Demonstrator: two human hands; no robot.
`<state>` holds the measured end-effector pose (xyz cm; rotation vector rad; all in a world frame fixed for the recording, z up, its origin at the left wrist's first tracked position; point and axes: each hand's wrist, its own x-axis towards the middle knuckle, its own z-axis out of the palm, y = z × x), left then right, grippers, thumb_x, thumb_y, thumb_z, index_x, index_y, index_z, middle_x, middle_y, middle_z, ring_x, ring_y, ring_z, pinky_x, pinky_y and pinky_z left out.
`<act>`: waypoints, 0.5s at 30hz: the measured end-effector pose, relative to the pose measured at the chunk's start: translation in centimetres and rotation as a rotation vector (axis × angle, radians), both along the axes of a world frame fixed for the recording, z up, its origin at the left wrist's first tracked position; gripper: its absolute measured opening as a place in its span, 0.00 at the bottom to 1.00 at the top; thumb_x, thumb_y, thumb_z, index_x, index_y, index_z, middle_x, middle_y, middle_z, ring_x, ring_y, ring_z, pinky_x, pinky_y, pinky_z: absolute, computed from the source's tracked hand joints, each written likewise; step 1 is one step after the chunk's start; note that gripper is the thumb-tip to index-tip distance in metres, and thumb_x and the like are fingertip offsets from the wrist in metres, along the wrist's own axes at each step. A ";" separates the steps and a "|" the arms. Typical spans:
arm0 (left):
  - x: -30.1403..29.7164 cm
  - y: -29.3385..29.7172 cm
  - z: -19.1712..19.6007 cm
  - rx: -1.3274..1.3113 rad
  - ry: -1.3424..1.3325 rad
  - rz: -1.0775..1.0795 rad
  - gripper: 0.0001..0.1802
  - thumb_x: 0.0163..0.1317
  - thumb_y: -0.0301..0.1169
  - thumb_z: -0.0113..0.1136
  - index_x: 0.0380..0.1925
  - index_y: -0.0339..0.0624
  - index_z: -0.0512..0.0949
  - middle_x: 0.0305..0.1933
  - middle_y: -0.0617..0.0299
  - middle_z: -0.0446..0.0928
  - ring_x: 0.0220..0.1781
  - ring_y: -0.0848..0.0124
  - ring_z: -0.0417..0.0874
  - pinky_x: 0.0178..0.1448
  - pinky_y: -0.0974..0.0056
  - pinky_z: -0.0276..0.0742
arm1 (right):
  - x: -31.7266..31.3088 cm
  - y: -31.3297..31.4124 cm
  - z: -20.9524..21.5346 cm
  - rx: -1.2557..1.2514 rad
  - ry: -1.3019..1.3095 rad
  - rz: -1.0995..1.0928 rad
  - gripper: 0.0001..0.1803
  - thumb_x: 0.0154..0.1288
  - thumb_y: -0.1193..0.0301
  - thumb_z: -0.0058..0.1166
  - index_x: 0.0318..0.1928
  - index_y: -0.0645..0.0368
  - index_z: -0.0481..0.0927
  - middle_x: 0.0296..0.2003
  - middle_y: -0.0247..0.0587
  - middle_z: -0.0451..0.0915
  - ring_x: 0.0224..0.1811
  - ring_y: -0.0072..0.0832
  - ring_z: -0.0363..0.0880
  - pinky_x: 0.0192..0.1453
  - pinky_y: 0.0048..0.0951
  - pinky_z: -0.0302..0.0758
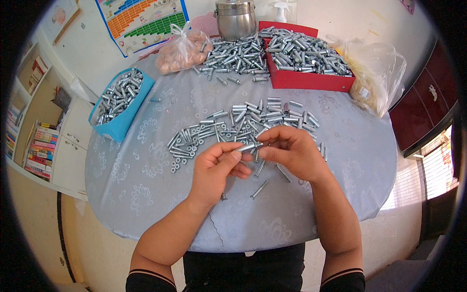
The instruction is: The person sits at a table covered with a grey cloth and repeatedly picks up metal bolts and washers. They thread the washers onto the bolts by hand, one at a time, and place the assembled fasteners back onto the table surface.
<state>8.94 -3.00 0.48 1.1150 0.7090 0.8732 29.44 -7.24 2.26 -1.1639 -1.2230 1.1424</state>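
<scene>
Over the near middle of the table, both hands meet at a silver sleeve anchor [248, 147]. My left hand [214, 168] pinches its sleeve between thumb and forefinger. At the other end, the fingertips of my right hand [290, 152] are closed on the anchor's tip; whether a nut sits between them is hidden. Just beyond the hands lies a loose heap of metal sleeves [273, 117], bolts [206, 132] and hex nuts [175, 166]. Nearer to me, a single bolt [260, 190] and another bolt [283, 173] lie on the cloth.
A grey patterned tablecloth [141, 194] covers the oval table. At the back, a red box [311, 81] is heaped with anchors, beside an anchor pile [236, 53]. A blue box [109, 130] of anchors stands left. Plastic bags [182, 51] and a steel pot [235, 20] stand behind.
</scene>
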 end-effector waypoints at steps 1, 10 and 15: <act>-0.1 0.2 -0.1 -0.007 -0.001 0.033 0.12 0.68 0.28 0.53 0.49 0.35 0.76 0.41 0.51 0.83 0.32 0.70 0.85 0.35 0.66 0.84 | 0.1 0.1 0.2 -0.011 -0.003 -0.012 0.10 0.60 0.77 0.64 0.42 0.65 0.81 0.31 0.30 0.81 0.32 0.15 0.77 0.37 0.18 0.74; -0.7 1.0 -0.1 0.062 -0.048 0.223 0.11 0.67 0.26 0.53 0.48 0.36 0.77 0.39 0.53 0.83 0.30 0.72 0.84 0.33 0.67 0.82 | 1.3 0.4 -0.2 0.057 -0.314 -0.350 0.07 0.60 0.75 0.62 0.38 0.63 0.82 0.29 0.33 0.82 0.28 0.15 0.75 0.33 0.21 0.73; -0.7 1.0 -0.2 0.070 -0.059 0.227 0.11 0.67 0.26 0.53 0.47 0.36 0.77 0.38 0.54 0.83 0.30 0.72 0.83 0.32 0.68 0.81 | 1.0 0.6 -0.8 0.254 -0.599 -0.326 0.06 0.55 0.74 0.63 0.35 0.58 0.84 0.32 0.39 0.80 0.30 0.31 0.78 0.37 0.31 0.75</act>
